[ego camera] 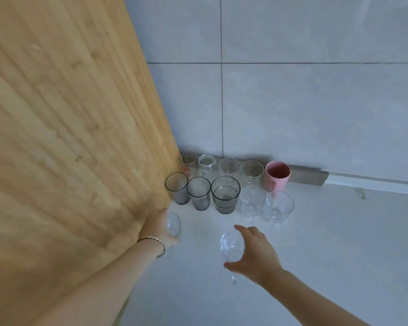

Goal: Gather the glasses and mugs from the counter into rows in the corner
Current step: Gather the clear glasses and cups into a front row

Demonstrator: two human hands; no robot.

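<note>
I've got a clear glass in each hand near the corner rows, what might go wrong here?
1. The left hand holds its glass close to the wooden panel, so it might knock.
2. The right hand may clip the clear mugs when setting down its glass.

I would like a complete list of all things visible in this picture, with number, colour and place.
clear glasses: 3, back row by the wall
glass jar: 1, clear, back row
pink mug: 1, right end of back row
grey glasses: 3, smoky, left of front row
clear mugs: 2, right of front row
counter: 1, white
tiled wall: 1, pale grey
wooden panel: 1, light brown, left side
bracelet: 1, left wrist
left hand: holds a clear glass by the panel
right hand: holds a clear glass
</note>
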